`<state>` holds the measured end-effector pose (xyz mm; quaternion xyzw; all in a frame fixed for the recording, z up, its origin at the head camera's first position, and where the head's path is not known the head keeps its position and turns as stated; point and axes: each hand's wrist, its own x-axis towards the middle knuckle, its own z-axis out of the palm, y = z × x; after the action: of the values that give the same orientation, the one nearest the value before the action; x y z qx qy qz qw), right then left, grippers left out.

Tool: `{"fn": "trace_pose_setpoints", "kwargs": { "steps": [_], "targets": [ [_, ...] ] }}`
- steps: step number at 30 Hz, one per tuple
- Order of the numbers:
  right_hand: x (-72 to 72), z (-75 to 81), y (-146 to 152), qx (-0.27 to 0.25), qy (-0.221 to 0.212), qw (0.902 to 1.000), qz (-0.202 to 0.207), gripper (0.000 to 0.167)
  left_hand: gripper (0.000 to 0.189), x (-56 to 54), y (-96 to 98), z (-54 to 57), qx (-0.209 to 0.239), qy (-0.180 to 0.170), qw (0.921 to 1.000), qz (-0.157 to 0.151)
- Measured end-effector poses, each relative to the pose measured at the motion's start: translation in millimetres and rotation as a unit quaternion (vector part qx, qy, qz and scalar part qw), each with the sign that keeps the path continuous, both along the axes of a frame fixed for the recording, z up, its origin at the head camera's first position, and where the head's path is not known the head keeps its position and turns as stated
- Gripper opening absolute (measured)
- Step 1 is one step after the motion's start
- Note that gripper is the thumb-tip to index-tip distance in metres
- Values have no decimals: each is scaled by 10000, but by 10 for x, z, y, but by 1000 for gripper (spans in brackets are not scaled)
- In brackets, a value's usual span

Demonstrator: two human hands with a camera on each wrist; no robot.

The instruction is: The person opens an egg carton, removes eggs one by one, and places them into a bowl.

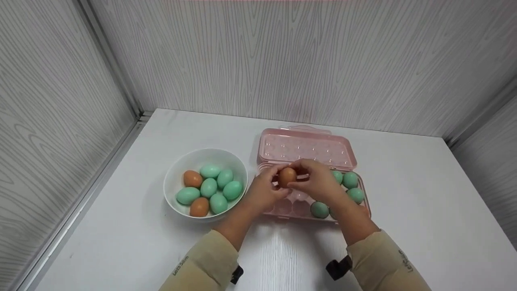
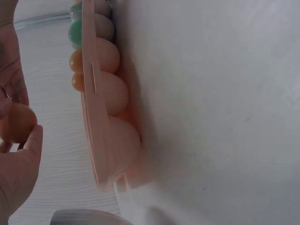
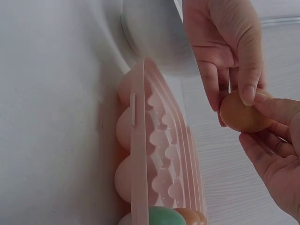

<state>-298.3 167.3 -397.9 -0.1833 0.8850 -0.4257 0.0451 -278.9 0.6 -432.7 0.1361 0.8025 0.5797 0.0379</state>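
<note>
A: Hands' state?
B: Left hand [image 1: 264, 192] and right hand [image 1: 319, 182] both pinch one brown egg [image 1: 287, 176] above the pink egg tray [image 1: 282, 208].
A: Surroundings?
B: White bowl [image 1: 173, 180] of eggs just left; green eggs [image 1: 350, 180] in the tray's right cells, tabletop [image 1: 424, 210] beneath.

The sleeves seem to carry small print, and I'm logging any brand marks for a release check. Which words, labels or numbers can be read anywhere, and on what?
Left sleeve: a short line of dark print near the cuff, too small and blurred to read.
Right sleeve: a matching short line of print, also too blurred to read.
Egg tray, bowl, eggs and walls: no text visible in any view.
</note>
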Motion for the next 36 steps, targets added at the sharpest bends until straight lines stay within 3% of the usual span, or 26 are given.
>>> {"fn": "trace_pose_setpoints", "kwargs": {
  "steps": [5,11,16,21,29,36],
  "targets": [
    [25,36,-34,64,-140,9999,0,35,55,9,-13,17,-109,204,9996,139],
    [48,57,-45,-35,-265,9996,85,35,52,22,-65,15,-171,71,9994,283],
    [66,64,-61,-197,-93,9995,221,34,51,14,-109,28,-222,44,9992,344],
    [76,83,-78,-275,-163,9993,192,31,50,25,-168,59,-18,-157,9991,395],
    [81,115,-50,-403,-524,9978,-105,24,50,46,-396,122,208,-330,9977,550],
    [68,101,11,-453,-244,9986,-114,19,49,50,-647,158,420,-502,9935,935]
  ]
}}
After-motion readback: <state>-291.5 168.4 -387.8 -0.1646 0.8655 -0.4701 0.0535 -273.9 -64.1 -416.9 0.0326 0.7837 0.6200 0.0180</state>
